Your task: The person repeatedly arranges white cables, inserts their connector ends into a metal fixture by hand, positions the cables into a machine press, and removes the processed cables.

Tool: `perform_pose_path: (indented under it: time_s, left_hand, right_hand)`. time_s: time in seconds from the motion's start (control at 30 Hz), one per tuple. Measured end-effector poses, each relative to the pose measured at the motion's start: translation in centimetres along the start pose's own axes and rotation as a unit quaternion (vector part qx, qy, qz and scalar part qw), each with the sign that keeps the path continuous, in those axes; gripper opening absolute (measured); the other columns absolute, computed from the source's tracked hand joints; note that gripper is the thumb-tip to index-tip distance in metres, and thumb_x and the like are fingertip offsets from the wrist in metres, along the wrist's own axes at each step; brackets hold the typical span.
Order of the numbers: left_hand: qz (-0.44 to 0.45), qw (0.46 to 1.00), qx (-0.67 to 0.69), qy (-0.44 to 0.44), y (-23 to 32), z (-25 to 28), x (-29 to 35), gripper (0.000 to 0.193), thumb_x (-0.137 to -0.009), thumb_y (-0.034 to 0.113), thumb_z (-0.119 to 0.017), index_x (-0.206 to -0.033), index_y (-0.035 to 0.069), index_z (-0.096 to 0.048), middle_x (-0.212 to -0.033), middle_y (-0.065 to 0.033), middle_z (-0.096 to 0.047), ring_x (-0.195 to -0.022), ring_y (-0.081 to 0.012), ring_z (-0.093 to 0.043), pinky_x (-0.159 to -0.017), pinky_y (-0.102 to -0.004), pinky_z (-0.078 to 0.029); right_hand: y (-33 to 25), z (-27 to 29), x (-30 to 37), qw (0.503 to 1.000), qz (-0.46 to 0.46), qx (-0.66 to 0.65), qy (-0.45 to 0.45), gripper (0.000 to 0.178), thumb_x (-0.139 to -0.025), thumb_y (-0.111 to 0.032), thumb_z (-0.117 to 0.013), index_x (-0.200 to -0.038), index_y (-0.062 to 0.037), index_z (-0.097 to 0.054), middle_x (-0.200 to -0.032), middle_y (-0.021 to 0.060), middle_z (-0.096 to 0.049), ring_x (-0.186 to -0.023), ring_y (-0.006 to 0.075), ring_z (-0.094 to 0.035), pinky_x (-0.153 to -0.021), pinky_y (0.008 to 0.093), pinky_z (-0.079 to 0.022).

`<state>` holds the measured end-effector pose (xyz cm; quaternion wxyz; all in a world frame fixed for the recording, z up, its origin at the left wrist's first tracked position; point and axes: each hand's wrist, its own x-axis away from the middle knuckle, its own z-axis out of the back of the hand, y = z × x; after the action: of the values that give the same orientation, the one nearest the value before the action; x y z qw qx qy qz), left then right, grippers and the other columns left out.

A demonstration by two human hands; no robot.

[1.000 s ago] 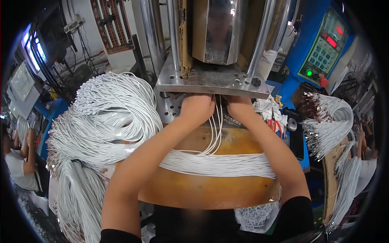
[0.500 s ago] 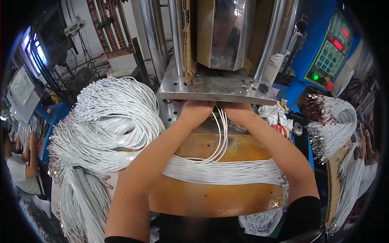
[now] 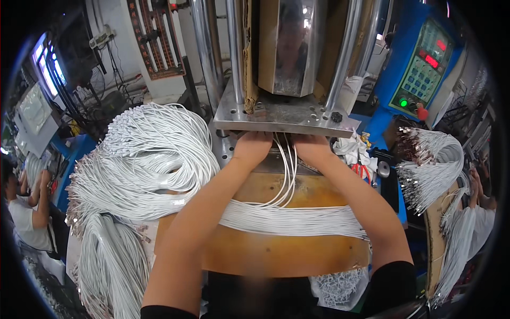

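Note:
My left hand (image 3: 254,147) and my right hand (image 3: 313,149) reach under the front edge of a thick steel plate (image 3: 287,125) on a press. The plate hides the fingers of both, so I cannot see what they hold. Between the hands, a few white cables (image 3: 289,175) run up under the plate. These cables curve down to a flat bundle of white cables (image 3: 292,219), which lies across a brown board (image 3: 313,255) below my forearms. Metal-looking connectors show at the bundle's right end.
Coiled white cables (image 3: 154,133) are heaped at left, with another bunch (image 3: 109,260) hanging below. A blue control box (image 3: 419,69) stands at right, near red-handled pliers (image 3: 361,171). More cables (image 3: 433,165) lie far right. A bag of small white pieces (image 3: 338,287) sits below the board. Other people work at both sides.
My left hand has shifted slightly left, widening the gap between my hands around the cables. The right hand stays nearly in place under the plate. The whole view has shifted slightly.

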<state>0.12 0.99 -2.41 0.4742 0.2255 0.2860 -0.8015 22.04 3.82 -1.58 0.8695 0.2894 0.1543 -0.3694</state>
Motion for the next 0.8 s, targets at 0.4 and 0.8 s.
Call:
perform_pose_path:
  time_s: [0.4,0.8]
  left_hand:
    - [-0.007,0.939,0.305,-0.157,1.6,23.1,18.5,0.050,-0.081,0.024,-0.071,-0.123,0.000,-0.057,-0.131,-0.0202,-0.054,-0.118,-0.0364,-0.054,-0.102,-0.0479,-0.043]
    - [-0.055,0.960,0.139,-0.237,3.2,23.6,22.8,0.072,-0.072,0.025,-0.074,-0.136,0.005,-0.049,-0.141,-0.0172,-0.047,-0.132,-0.0338,-0.045,-0.111,-0.0465,-0.035]
  right_hand:
    - [-8.0,21.0,20.1,0.914,-0.022,-0.364,-0.179,0.074,-0.078,-0.031,-0.072,-0.140,-0.0002,-0.045,-0.142,0.0252,-0.046,-0.133,0.0442,-0.042,-0.111,0.0551,-0.031]
    - [-10.6,21.3,23.8,0.958,-0.087,-0.177,-0.207,0.085,-0.066,-0.026,-0.080,-0.141,-0.0066,-0.046,-0.151,0.0178,-0.036,-0.143,0.0431,-0.027,-0.116,0.0561,-0.020]
